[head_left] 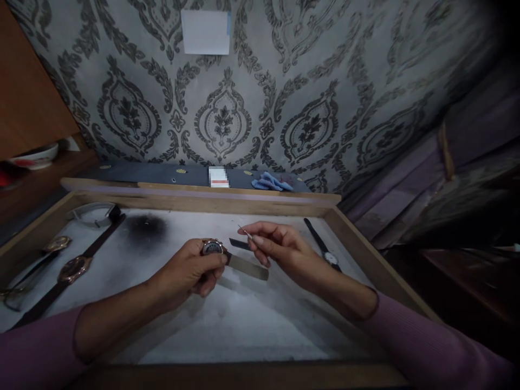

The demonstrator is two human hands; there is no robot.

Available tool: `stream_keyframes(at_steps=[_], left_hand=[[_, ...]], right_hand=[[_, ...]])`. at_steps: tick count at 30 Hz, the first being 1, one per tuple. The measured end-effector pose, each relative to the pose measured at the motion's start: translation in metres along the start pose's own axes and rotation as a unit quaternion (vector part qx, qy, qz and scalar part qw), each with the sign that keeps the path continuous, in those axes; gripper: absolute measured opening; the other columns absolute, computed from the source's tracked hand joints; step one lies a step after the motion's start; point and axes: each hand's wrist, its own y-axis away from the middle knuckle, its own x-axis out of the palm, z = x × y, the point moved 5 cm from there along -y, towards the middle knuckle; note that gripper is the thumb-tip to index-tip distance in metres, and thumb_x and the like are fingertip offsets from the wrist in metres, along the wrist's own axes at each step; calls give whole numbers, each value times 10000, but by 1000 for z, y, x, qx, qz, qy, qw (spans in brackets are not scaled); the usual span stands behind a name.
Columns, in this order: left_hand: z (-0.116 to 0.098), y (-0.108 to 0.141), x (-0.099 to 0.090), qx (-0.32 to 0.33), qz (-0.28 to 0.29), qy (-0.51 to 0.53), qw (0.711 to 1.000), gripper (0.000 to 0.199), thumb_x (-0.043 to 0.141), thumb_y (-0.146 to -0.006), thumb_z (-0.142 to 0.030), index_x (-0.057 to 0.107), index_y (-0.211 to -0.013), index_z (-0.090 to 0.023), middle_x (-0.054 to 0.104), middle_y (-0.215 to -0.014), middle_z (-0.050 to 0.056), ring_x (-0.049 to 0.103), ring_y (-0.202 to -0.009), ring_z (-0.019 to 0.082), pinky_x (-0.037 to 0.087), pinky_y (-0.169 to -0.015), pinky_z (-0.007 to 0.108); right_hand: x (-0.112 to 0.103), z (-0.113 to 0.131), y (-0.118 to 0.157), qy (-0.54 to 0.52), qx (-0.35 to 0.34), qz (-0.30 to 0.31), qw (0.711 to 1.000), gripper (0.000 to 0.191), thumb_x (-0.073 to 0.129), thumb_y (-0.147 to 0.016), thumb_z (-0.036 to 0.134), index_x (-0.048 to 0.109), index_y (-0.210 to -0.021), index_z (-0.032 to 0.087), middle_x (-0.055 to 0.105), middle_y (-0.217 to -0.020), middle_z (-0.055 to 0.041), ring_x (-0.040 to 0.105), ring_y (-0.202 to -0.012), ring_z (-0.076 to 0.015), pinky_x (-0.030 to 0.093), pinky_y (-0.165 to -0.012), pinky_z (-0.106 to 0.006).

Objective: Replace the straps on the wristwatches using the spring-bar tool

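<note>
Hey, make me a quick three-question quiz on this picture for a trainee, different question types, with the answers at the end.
1. Which hand holds a watch? A) left B) right C) both
2. True or false: the blue cloth lies inside the wooden-sided tray.
3. What is the right hand holding?

Key:
1. A, the left hand.
2. False; it lies beyond the tray's far edge.
3. A slim, pointed tool; its exact type is too small to tell.
</note>
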Motion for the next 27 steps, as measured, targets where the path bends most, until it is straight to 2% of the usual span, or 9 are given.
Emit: stream_keyframes(at_steps=[4,7,9,13,17,22,24,27], left_hand=[[0,0,-1,-1,-9,-7,1000,268,632,-707,-341,492,-569,-159,440,-468,-66,310,-290,18,142,-332,192],[-1,1,0,-4,-7,-8,1000,278,639,-699,-354,489,-566,-162,433,-458,-65,311,-289,20,143,-329,190],[-2,1,1,-1,-6,-8,1000,279,642,-694,-361,489,-570,-165,431,-453,-67,316,-291,23,150,-329,188],[-4,2,2,2,-5,-15,1000,286,645,-687,-373,490,-563,-166,420,-434,-72,303,-282,21,147,-325,191],[-2,2,1,-2,-8,-17,1000,278,639,-693,-348,487,-550,-164,429,-441,-70,304,-276,16,140,-323,191],[-2,2,1,-1,3,-22,1000,272,625,-710,-335,490,-549,-162,428,-443,-68,323,-288,19,161,-328,185],[-2,3,2,-2,4,-22,1000,265,624,-709,-329,489,-553,-162,439,-460,-66,329,-291,19,162,-327,185],[-1,3,2,-10,1,-18,1000,243,621,-705,-314,490,-571,-160,457,-489,-65,334,-288,14,156,-322,184]], right_hand=[[4,6,5,177,-27,8,984,245,551,-891,354,599,-994,137,513,-676,23,414,-533,-78,330,-487,-204],[9,14,10,310,-81,1,947,163,487,-910,262,597,-954,149,568,-738,-13,477,-629,-116,368,-547,-224],[12,16,12,362,-109,3,926,145,464,-914,230,588,-931,157,585,-749,-19,499,-666,-130,382,-582,-236],[16,14,15,398,-117,25,909,115,436,-934,213,542,-933,170,553,-723,4,480,-619,-115,376,-573,-231],[17,14,18,405,-136,17,904,88,402,-940,164,487,-960,174,523,-734,13,461,-609,-106,382,-585,-232],[17,17,19,407,-177,31,895,296,333,-954,146,482,-1210,146,549,-813,-27,519,-712,-135,420,-657,-266],[17,17,18,406,-177,33,896,301,346,-946,153,547,-1170,143,567,-821,-42,534,-735,-145,423,-653,-268],[13,11,15,393,-124,18,911,251,404,-922,168,614,-1053,133,583,-782,-38,527,-682,-138,406,-595,-248]])
